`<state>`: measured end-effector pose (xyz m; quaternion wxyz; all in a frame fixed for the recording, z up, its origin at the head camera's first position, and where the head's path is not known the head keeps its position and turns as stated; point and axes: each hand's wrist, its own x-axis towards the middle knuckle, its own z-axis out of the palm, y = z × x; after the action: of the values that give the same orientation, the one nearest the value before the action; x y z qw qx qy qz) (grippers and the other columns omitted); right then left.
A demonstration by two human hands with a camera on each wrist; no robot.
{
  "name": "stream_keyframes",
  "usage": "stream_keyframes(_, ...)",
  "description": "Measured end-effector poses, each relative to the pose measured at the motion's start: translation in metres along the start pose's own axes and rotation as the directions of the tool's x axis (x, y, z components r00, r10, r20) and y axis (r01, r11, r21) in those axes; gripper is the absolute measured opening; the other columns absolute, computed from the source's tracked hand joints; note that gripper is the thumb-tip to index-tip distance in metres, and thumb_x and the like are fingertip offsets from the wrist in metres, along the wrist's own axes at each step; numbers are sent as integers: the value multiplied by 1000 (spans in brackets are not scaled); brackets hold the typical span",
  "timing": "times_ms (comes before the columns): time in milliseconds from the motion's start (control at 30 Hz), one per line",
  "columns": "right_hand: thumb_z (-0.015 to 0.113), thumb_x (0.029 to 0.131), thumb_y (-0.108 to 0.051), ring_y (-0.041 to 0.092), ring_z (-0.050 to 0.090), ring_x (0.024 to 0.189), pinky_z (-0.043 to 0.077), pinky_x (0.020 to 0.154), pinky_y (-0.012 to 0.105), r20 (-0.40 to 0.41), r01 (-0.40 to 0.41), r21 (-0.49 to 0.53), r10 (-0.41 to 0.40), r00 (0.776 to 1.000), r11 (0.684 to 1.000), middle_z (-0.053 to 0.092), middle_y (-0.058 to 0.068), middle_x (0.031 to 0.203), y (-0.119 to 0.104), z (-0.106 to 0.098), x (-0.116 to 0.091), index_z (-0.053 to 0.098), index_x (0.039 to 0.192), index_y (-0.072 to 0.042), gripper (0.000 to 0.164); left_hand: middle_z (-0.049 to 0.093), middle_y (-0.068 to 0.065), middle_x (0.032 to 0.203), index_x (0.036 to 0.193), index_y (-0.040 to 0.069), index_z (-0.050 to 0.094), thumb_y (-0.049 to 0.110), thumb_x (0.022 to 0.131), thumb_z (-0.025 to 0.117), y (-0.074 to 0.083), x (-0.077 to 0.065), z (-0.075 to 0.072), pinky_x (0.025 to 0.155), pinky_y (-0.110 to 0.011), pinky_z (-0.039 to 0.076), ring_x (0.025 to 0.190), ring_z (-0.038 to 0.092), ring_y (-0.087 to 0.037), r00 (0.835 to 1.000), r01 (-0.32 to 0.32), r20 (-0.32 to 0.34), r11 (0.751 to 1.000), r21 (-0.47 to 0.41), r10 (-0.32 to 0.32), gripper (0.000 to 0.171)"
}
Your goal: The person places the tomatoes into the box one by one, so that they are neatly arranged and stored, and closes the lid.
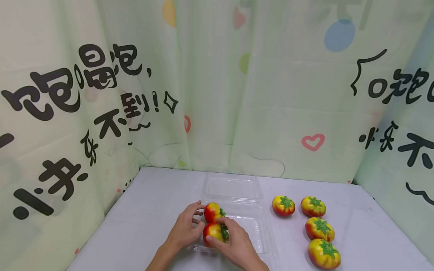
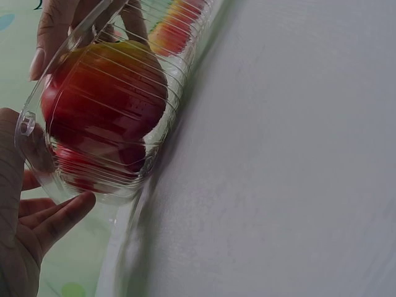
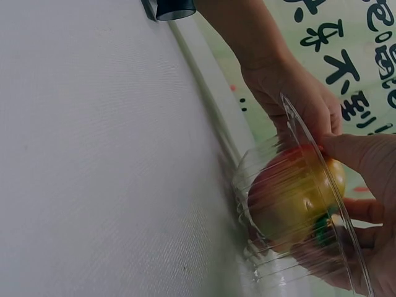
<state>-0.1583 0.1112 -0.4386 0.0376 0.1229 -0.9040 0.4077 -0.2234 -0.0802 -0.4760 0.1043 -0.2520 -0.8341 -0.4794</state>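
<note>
Two red and yellow persimmons with green leafy caps sit in the left part of a clear plastic clamshell box (image 1: 251,246). My right hand (image 1: 237,242) grips the near persimmon (image 1: 212,231), thumb on its near side and fingers over its far side. In the right wrist view the right hand (image 3: 374,167) holds that persimmon (image 3: 291,195) behind the box wall. My left hand (image 1: 186,227) is at the box's left side, fingers loosely extended beside the far persimmon (image 1: 211,212). The left wrist view shows the left hand's fingers (image 2: 65,223) close to the box rim; contact is unclear.
The box lid (image 1: 234,188) lies folded back behind the box. Right of the box, several more persimmons (image 1: 320,229) stand on the white tabletop (image 1: 149,203). Printed curtains (image 1: 210,94) enclose the table's back and sides.
</note>
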Motion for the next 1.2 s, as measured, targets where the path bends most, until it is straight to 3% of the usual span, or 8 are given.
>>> stream_keyframes(400, 78, 87, -45, 36, 57, 120, 50, 101, 63, -5, -34, -31, 34, 999, 999, 65, 11, 128, 1, -3, 0, 62, 129, -9, 57, 53, -25, 145, 130, 0, 61, 3, 87, 66, 0, 1, -1, 83, -23, 60, 107, 69, -28, 1000, -1, 5, 1000, 30, 1, 44)
stream_keyframes(900, 77, 89, -41, 35, 56, 121, 50, 100, 63, 15, -47, -14, 47, 999, 999, 65, 10, 129, 2, -8, -2, 62, 130, -12, 52, 54, -24, 144, 130, 2, 62, 5, 85, 70, 2, 0, 0, 82, -25, 60, 106, 69, -27, 1000, 16, -1, 998, 62, -16, 46)
stream_keyframes(1200, 77, 88, -41, 35, 57, 121, 51, 100, 61, -50, -42, -56, 39, 998, 998, 65, 9, 130, -1, -22, -10, 63, 130, -12, 53, 55, -25, 144, 130, 1, 62, 4, 85, 70, 2, 0, 0, 82, -25, 61, 106, 69, -28, 1000, 15, -2, 998, 55, -15, 46)
